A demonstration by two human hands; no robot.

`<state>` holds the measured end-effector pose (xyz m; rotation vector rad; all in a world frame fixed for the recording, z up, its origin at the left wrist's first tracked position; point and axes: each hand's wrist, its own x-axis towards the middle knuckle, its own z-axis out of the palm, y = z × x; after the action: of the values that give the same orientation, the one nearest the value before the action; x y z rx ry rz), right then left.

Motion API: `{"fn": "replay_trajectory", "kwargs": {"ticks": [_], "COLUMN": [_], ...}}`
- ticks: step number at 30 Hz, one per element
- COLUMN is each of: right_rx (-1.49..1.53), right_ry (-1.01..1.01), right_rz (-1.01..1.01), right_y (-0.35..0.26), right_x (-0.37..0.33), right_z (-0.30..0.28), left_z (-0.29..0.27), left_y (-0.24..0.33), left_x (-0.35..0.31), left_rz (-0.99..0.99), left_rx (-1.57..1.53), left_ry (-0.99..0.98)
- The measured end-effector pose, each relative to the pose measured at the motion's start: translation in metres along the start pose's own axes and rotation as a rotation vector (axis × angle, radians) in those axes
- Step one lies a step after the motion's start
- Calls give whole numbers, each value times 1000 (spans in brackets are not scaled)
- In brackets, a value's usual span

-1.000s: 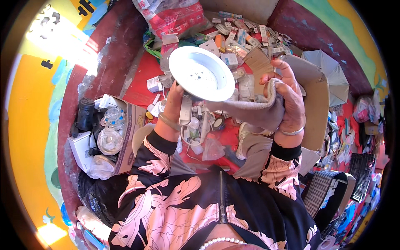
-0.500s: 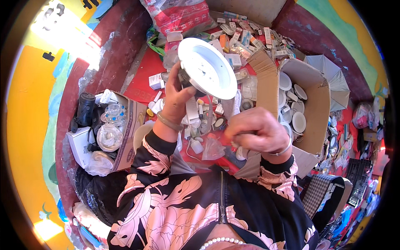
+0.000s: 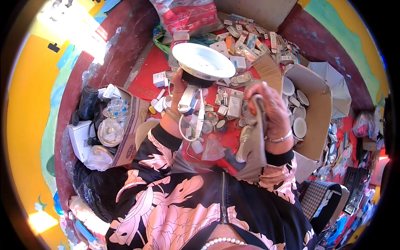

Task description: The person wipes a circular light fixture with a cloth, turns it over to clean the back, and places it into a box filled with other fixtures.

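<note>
My left hand point(image 3: 178, 87) is closed round the base of a white round downlight point(image 3: 204, 60), raised at the middle. The lamp's wide white rim faces up and tilts, and its dark finned body shows beneath. From it hang a small white driver box point(image 3: 188, 99), beside my fingers, and a white cable point(image 3: 201, 113) with a connector. To the right, my right hand point(image 3: 275, 112) grips a grey-brown cloth point(image 3: 259, 139) that hangs down from its fingers, apart from the lamp.
At the right stands an open cardboard box point(image 3: 310, 83) with several white round lamps. A carton point(image 3: 129, 129) of bagged parts sits at the left. Small boxes point(image 3: 252, 41) pile up at the back below a red and white sack point(image 3: 187, 16). Loose lamp parts cover the red cloth.
The downlight has tilted, so its dark body, driver box and cable now show. My right hand has moved right and up, and the cloth now hangs open from it.
</note>
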<state>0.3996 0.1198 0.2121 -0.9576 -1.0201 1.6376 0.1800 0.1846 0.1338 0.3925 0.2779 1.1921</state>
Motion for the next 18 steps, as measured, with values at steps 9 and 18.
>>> {"fn": "replay_trajectory", "kwargs": {"ticks": [9,18], "right_rx": [275,378], "right_ry": [-13,261], "right_rz": [227,187], "right_y": [21,32], "right_x": [2,6], "right_z": [18,11], "left_z": [8,26], "left_y": [3,-6], "left_x": [-15,-7], "left_rz": [211,298], "left_rx": [794,838], "left_ry": [15,6]}}
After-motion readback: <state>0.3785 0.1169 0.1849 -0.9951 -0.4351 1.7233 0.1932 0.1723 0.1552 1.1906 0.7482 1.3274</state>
